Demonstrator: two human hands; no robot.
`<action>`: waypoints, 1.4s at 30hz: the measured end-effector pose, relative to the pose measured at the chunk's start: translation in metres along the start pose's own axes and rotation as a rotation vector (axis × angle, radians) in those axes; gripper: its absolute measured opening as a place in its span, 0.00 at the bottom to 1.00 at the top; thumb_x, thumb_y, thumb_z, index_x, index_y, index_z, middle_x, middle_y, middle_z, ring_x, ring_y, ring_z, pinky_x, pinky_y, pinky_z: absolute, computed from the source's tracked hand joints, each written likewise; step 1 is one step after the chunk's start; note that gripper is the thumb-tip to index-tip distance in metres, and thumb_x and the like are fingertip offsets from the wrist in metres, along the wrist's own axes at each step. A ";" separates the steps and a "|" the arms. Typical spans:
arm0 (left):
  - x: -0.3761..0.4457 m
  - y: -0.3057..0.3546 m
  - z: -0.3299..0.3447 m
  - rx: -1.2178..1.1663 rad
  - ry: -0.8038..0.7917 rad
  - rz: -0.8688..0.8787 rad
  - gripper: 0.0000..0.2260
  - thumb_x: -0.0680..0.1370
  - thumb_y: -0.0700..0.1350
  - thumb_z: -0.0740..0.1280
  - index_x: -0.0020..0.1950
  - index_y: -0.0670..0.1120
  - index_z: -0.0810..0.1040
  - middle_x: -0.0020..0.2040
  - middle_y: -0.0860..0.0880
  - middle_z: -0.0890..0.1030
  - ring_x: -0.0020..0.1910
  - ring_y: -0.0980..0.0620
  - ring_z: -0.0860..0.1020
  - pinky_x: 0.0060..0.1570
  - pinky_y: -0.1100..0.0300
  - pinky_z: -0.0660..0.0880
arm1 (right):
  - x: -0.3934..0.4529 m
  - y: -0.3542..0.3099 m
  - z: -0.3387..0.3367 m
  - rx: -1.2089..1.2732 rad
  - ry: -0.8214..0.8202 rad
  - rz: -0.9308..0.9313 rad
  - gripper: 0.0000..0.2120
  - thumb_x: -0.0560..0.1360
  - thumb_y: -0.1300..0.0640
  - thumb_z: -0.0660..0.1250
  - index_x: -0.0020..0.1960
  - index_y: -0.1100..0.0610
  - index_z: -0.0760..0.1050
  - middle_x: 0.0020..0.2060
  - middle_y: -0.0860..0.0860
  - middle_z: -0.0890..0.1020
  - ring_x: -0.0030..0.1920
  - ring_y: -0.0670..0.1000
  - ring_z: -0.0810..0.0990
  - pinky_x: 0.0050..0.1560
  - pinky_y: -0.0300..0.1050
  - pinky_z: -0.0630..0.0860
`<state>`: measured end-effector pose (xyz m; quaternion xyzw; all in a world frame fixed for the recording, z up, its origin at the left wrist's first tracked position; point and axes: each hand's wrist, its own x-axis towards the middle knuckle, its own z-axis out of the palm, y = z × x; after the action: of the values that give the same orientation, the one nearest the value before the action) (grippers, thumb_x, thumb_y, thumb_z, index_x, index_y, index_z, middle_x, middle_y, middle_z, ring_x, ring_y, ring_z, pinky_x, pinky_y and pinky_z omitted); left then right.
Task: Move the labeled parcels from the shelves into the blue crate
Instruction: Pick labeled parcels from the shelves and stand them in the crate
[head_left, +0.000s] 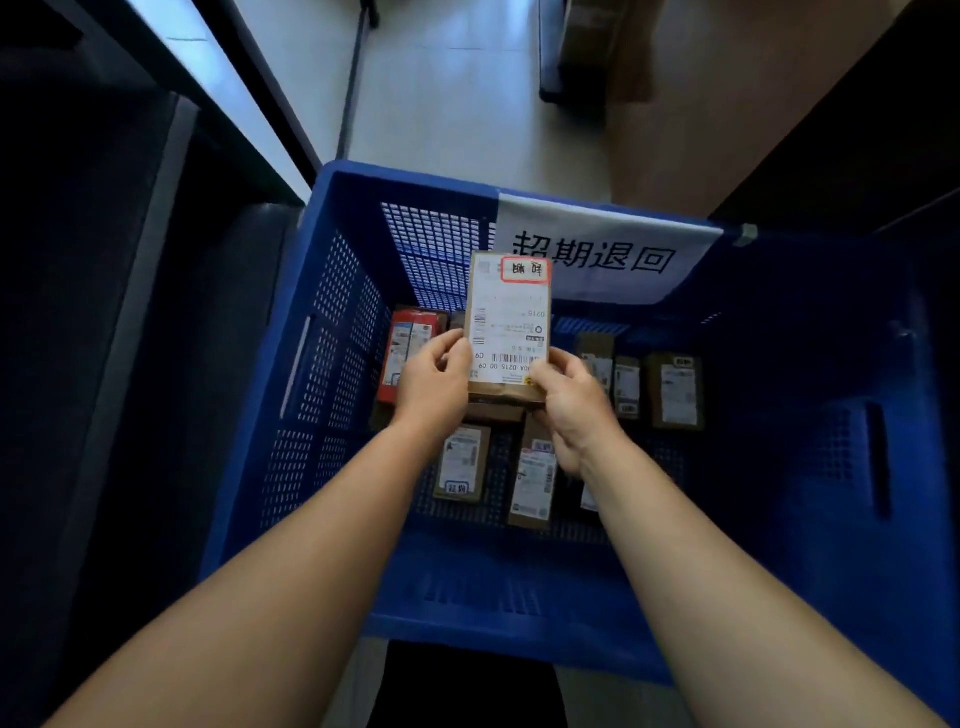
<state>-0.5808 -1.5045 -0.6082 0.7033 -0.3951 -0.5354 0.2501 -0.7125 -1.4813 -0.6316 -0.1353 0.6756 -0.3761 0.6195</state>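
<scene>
brown parcel (508, 332), white label, red-edged sticker

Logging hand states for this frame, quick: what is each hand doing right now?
Left hand: grips the labeled parcel by its lower left edge, above the blue crate.
Right hand: grips the same parcel at its lower right corner.

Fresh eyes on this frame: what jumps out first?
A parcel with a red-framed sticker, held over the blue crate by both hands: left hand, right hand. Behind it, a white sign hangs on the crate's far wall; more parcels lie on the crate floor.
</scene>
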 end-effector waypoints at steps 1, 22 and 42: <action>0.006 -0.006 0.005 0.026 -0.009 -0.001 0.17 0.81 0.49 0.60 0.68 0.48 0.74 0.58 0.51 0.80 0.55 0.53 0.79 0.55 0.54 0.79 | 0.007 0.006 -0.003 0.025 0.011 0.011 0.16 0.78 0.59 0.64 0.65 0.53 0.70 0.56 0.54 0.82 0.54 0.53 0.83 0.52 0.49 0.81; 0.069 -0.091 0.141 0.213 -0.347 0.042 0.19 0.82 0.53 0.57 0.72 0.52 0.68 0.67 0.49 0.75 0.65 0.51 0.74 0.66 0.48 0.71 | 0.091 0.155 -0.174 0.035 0.632 0.157 0.17 0.80 0.63 0.59 0.68 0.54 0.67 0.52 0.50 0.77 0.45 0.47 0.78 0.40 0.38 0.73; 0.132 -0.189 0.241 0.288 -0.431 0.079 0.17 0.83 0.52 0.56 0.71 0.50 0.68 0.62 0.48 0.77 0.61 0.48 0.76 0.59 0.54 0.73 | 0.224 0.284 -0.284 -0.247 0.723 0.383 0.18 0.81 0.64 0.53 0.71 0.60 0.66 0.64 0.59 0.75 0.59 0.58 0.76 0.51 0.43 0.70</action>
<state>-0.7403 -1.4898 -0.9002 0.5853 -0.5388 -0.6008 0.0781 -0.9425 -1.3369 -1.0030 0.0599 0.9023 -0.1937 0.3806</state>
